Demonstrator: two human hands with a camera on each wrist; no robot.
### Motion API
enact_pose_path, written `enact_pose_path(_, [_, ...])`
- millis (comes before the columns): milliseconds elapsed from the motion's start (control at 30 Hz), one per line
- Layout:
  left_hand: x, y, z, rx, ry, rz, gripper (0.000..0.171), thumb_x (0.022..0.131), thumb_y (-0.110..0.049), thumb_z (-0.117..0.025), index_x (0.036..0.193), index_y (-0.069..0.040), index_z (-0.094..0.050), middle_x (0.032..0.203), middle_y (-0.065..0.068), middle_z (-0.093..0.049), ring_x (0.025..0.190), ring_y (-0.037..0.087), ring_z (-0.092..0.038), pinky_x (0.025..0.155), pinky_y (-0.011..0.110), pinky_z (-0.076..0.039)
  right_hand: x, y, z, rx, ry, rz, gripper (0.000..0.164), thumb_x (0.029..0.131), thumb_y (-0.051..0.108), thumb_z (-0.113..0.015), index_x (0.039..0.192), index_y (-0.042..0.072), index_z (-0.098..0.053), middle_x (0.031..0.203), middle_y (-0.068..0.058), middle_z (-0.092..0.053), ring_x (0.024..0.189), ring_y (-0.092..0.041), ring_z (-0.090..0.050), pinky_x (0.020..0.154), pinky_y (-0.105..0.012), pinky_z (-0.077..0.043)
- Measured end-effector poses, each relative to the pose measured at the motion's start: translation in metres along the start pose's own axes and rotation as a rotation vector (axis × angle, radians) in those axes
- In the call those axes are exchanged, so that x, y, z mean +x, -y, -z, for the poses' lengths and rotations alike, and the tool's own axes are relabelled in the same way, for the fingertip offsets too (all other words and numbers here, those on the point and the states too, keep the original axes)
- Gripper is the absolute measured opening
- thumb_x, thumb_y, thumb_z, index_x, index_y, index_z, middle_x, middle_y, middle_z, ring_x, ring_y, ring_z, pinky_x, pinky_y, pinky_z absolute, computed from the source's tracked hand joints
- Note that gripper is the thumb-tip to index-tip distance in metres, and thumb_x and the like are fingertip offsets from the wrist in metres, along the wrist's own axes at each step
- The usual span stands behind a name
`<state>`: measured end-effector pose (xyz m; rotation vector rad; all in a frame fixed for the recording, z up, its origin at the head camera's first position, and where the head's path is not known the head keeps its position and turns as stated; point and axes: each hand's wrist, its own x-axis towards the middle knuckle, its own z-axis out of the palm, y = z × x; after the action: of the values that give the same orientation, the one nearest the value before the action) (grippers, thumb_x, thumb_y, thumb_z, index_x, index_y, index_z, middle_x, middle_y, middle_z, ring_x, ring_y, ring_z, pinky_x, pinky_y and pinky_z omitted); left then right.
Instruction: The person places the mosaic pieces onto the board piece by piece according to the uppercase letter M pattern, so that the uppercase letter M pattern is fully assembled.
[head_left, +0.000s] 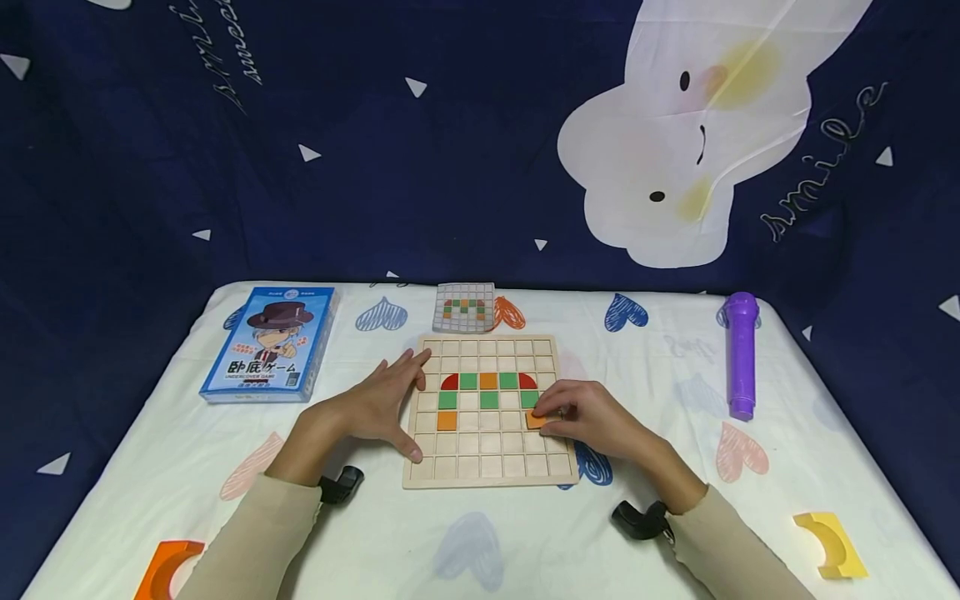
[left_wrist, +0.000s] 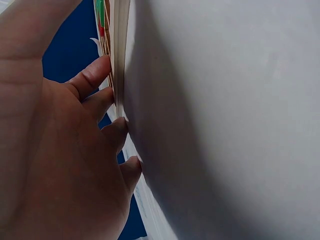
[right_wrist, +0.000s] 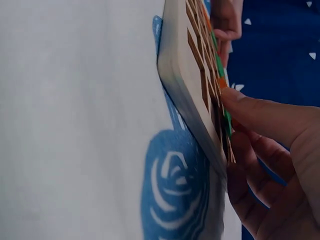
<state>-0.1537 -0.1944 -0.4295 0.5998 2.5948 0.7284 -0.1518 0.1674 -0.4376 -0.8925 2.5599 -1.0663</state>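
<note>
A wooden grid board (head_left: 480, 482) lies on the cloth, with red, green and orange tiles set in several of its cells. At the board's right side my right hand (head_left: 592, 417) pinches an orange square tile (head_left: 535, 420) between thumb and fingers, over a cell below a green tile (head_left: 528, 400). My left hand (head_left: 375, 404) spreads along the board's left edge, fingertips and thumb touching the frame. In the left wrist view, the fingers (left_wrist: 95, 75) rest against the board's side. From the right wrist, the thumb (right_wrist: 260, 112) shows at the tiles, but the pinched tile is mostly hidden.
Behind the board lies a pattern card (head_left: 463, 308) with a similar coloured layout. A blue game box (head_left: 270, 346) is at left, a purple cylinder (head_left: 742, 358) at right. Near the front are an orange curved block (head_left: 167, 567) and a yellow one (head_left: 834, 546).
</note>
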Motion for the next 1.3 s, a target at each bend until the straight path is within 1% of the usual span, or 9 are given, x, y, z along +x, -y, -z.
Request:
enact_pose_path(400, [-0.0011,0.0008,0.0007,-0.004,0.001,-0.003,0.092,0.052,-0.051,-0.099,0.117,-0.012,-0.049,0.173,0.016,-0.014,0.161,0.042,-0.004,0.129,0.067,-0.006,0.0041,0.0045,-0.0062,0.003,0.015,-0.018,0.018,0.087,0.014,-0.080,0.105,0.018,-0.081,0.107,0.009,-0.072,0.100,-0.007,-0.064,0.083,-0.019,-0.057])
enact_pose_path(500, [-0.0019,0.0008,0.0011,-0.003,-0.002,-0.006,0.101,0.052,-0.052,-0.099,0.127,-0.008,-0.047,0.170,0.015,-0.024,0.161,0.042,-0.004,0.129,0.067,-0.006,0.0049,0.0051,-0.0067,-0.009,0.013,-0.016,0.017,0.087,0.014,-0.080,0.104,0.018,-0.081,0.106,0.010,-0.072,0.101,-0.007,-0.064,0.087,-0.021,-0.057])
enact_pose_path(633, [-0.0026,0.0011,0.0016,-0.006,-0.005,-0.017,0.133,0.053,-0.052,-0.098,0.154,-0.002,-0.029,0.141,0.009,-0.052,0.161,0.043,-0.005,0.128,0.068,-0.006,0.0054,0.0055,-0.0070,-0.014,0.012,-0.022,0.016,0.087,0.014,-0.081,0.103,0.017,-0.082,0.104,0.011,-0.072,0.101,-0.007,-0.063,0.090,-0.023,-0.057])
enact_pose_path(733, [-0.0024,0.0017,0.0016,-0.006,-0.006,-0.021,0.147,0.052,-0.053,-0.098,0.161,0.000,-0.013,0.122,0.002,-0.056,0.161,0.043,-0.006,0.128,0.068,-0.006,0.0054,0.0055,-0.0070,-0.010,0.013,-0.027,0.016,0.086,0.014,-0.081,0.102,0.017,-0.082,0.103,0.011,-0.072,0.100,-0.007,-0.063,0.089,-0.022,-0.057])
enact_pose_path(833, [-0.0018,0.0020,0.0012,-0.004,-0.007,-0.026,0.148,0.052,-0.053,-0.098,0.161,-0.001,-0.013,0.120,0.000,-0.056,0.161,0.043,-0.006,0.128,0.068,-0.007,0.0047,0.0052,-0.0074,-0.004,0.010,-0.035,0.017,0.086,0.014,-0.081,0.103,0.017,-0.082,0.102,0.011,-0.072,0.099,-0.007,-0.063,0.089,-0.022,-0.057])
enact_pose_path(933, [-0.0011,0.0017,0.0011,-0.008,-0.009,-0.031,0.145,0.052,-0.053,-0.098,0.160,-0.001,-0.016,0.125,0.004,-0.056,0.161,0.043,-0.006,0.128,0.068,-0.006,0.0039,0.0050,-0.0081,-0.005,0.004,-0.043,0.017,0.086,0.014,-0.082,0.103,0.017,-0.082,0.102,0.011,-0.072,0.099,-0.007,-0.063,0.088,-0.021,-0.057])
enact_pose_path(1000, [-0.0006,0.0016,0.0012,-0.008,-0.009,-0.036,0.131,0.052,-0.053,-0.098,0.152,-0.002,-0.031,0.143,0.009,-0.052,0.161,0.044,-0.006,0.128,0.069,-0.006,0.0033,0.0048,-0.0084,-0.005,-0.001,-0.047,0.018,0.086,0.014,-0.081,0.104,0.018,-0.082,0.102,0.011,-0.071,0.099,-0.006,-0.063,0.087,-0.021,-0.056])
enact_pose_path(1133, [-0.0009,0.0022,0.0003,-0.017,-0.009,-0.033,0.097,0.051,-0.054,-0.098,0.122,-0.009,-0.049,0.171,0.015,-0.022,0.161,0.043,-0.005,0.128,0.068,-0.005,0.0016,0.0026,-0.0086,0.011,-0.009,-0.033,0.018,0.087,0.017,-0.081,0.105,0.020,-0.081,0.104,0.011,-0.071,0.094,-0.004,-0.061,0.080,-0.019,-0.055])
enact_pose_path(1300, [-0.0064,0.0032,-0.0006,-0.002,-0.035,-0.028,0.090,0.050,-0.058,-0.097,0.113,-0.012,-0.051,0.172,0.016,-0.015,0.161,0.042,-0.008,0.128,0.068,-0.009,-0.0020,0.0000,-0.0039,0.051,-0.063,-0.010,0.021,0.089,0.022,-0.079,0.110,0.018,-0.078,0.109,0.006,-0.072,0.091,-0.008,-0.062,0.076,-0.019,-0.055])
